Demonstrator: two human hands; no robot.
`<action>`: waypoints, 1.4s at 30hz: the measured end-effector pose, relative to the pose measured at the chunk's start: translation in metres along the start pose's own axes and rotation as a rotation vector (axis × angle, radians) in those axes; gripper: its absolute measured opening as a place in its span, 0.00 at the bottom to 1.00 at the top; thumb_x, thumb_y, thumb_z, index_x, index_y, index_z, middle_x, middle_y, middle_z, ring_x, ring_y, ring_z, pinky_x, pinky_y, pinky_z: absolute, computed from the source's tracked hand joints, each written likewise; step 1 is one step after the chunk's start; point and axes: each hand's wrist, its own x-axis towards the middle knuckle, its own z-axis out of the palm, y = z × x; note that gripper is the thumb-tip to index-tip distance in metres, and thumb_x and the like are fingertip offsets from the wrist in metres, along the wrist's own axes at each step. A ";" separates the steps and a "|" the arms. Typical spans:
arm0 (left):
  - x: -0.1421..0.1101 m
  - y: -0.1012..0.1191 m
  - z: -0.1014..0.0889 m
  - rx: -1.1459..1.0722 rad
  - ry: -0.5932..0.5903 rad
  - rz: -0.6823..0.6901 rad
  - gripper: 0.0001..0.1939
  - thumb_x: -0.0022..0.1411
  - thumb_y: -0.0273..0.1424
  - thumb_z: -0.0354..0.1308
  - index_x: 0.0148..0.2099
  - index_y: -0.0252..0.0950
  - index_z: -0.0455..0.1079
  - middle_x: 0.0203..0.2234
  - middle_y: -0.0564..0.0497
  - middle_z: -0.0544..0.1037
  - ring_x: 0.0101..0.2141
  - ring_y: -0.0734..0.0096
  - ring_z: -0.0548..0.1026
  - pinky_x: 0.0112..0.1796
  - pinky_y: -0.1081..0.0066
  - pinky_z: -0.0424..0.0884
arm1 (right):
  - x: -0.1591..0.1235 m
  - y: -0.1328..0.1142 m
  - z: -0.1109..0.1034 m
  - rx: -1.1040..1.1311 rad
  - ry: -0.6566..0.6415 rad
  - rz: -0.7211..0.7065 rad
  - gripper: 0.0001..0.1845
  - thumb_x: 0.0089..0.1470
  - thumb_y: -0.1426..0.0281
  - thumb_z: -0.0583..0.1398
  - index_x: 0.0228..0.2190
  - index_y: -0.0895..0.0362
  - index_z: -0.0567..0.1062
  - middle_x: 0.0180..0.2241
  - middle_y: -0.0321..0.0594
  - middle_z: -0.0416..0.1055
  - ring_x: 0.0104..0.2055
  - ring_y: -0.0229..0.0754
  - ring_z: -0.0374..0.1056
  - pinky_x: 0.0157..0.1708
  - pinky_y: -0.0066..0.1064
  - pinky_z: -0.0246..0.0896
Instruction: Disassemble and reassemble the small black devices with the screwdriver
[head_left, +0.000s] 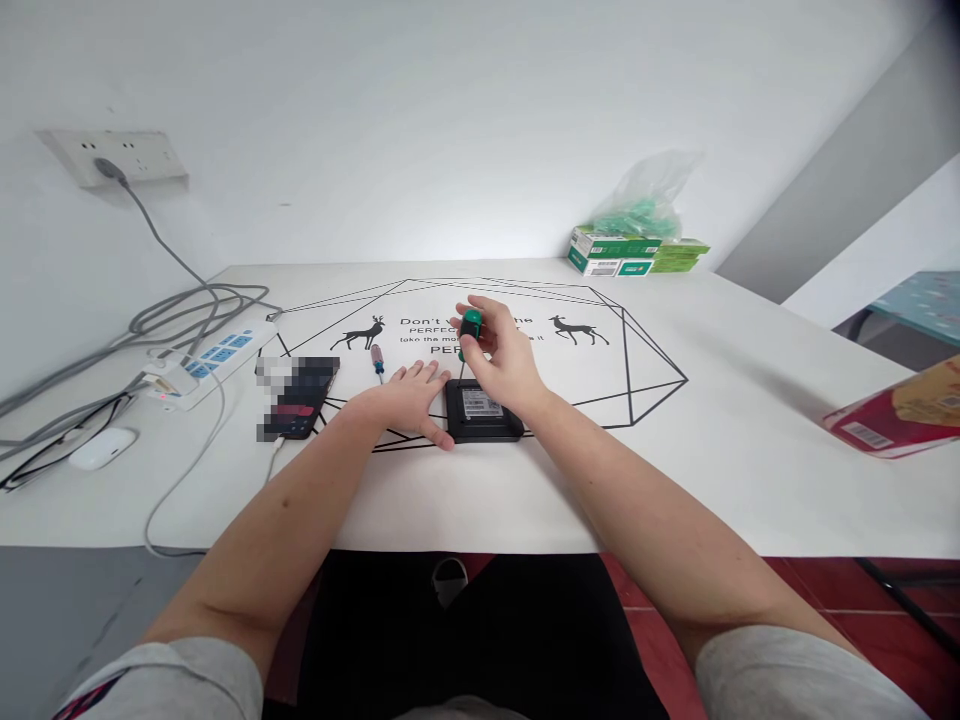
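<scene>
Over the black box (484, 408), we find our right hand (501, 350) pinching a green-and-black screwdriver (471, 325), shaft down at the box's far-left corner. Left of the box, our left hand (409, 398) has its fingers spread, thumb at the near-left corner; farther left lies a phone (306, 395).

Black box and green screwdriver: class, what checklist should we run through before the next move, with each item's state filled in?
1. Right hand grips the green screwdriver: ok.
2. How the screwdriver's tip is seated: cannot tell, too small.
3. Black box lies on the table, label up: ok.
4. Left hand open, thumb at the box's left edge: ok.
5. Second screwdriver apart from the box: ok.
</scene>
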 end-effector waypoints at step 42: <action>-0.001 0.001 0.000 0.021 -0.002 -0.014 0.78 0.52 0.74 0.61 0.86 0.34 0.32 0.82 0.35 0.28 0.80 0.29 0.32 0.75 0.39 0.40 | 0.005 0.006 -0.003 -0.246 0.158 -0.219 0.26 0.66 0.78 0.51 0.57 0.48 0.78 0.47 0.44 0.69 0.48 0.47 0.72 0.51 0.50 0.78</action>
